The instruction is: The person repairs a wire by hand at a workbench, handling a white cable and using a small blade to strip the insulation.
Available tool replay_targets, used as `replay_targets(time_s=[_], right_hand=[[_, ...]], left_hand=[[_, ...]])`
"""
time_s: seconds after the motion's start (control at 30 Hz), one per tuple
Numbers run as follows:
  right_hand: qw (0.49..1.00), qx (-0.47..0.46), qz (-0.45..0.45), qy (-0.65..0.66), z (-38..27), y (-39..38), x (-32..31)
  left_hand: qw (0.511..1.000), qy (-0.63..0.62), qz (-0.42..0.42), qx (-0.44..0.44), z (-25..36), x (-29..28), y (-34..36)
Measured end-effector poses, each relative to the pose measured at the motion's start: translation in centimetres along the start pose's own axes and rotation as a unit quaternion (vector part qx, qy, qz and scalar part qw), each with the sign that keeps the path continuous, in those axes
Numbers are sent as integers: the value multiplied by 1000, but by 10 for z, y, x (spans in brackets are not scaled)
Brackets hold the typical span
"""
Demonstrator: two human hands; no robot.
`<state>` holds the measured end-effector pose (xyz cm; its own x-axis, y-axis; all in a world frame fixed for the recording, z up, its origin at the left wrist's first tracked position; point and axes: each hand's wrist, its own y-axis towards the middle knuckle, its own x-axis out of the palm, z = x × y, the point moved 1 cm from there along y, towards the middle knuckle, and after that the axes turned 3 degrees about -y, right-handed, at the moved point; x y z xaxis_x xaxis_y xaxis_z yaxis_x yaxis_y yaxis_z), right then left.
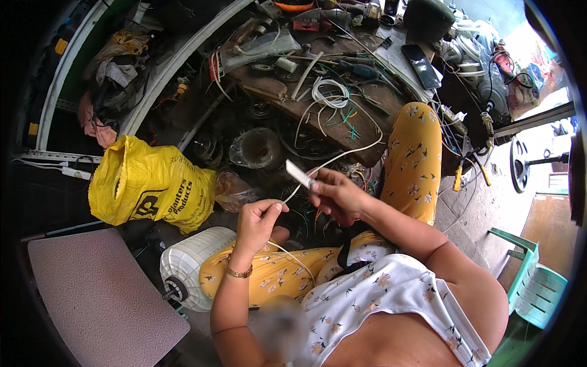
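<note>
Overhead, a cluttered wooden bench (pixel 293 110) sat ahead, yellow bag (pixel 153 186) on the floor at left. Left hand (pixel 257 223) pinched a white wire (pixel 342 156) over the lap; right hand (pixel 336 196) gripped a small white blade tool (pixel 299 174) touching it.

A cluttered repair workshop: a worn wooden tabletop (pixel 269 85) heaped with wire coils (pixel 330 93), hand tools (pixel 361 70) and loose parts, with motor pieces (pixel 257 147) piled on the floor below.

Bag (pixel 147 186) left of hands, workbench (pixel 287 98) ahead, phone (pixel 420 66) on it, chair (pixel 531 284) right, possibly a fan (pixel 192 266) below.
</note>
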<state>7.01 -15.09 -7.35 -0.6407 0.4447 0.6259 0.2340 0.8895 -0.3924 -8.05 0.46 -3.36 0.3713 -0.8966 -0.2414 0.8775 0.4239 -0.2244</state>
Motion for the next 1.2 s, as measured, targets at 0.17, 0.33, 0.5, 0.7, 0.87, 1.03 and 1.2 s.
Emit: replay_targets(time_s=[0.17,0.33,0.5,0.7,0.87,1.03,1.2], right_hand=[[999,-36,-36,9,10,9,18],[999,-27,-32,-20,12,7,23],[998,-42,-26,-28,11,4,30],[999,-24,6,-44,12,2,25],[996,-50,66,-46,1,7,-20],[999,-20,-26,-32,11,1,17],[998,-28,-54,-22,11,5,29]], left_hand=[[995,94,17,16,6,7,2],[976,184,57,98,15,23,4],[985,154,55,55,17,22,4],[996,77,14,33,2,19,3],[998,-59,7,6,1,18,4],[993,-119,4,-6,-2,20,6],[991,-117,-8,-60,-6,15,2]])
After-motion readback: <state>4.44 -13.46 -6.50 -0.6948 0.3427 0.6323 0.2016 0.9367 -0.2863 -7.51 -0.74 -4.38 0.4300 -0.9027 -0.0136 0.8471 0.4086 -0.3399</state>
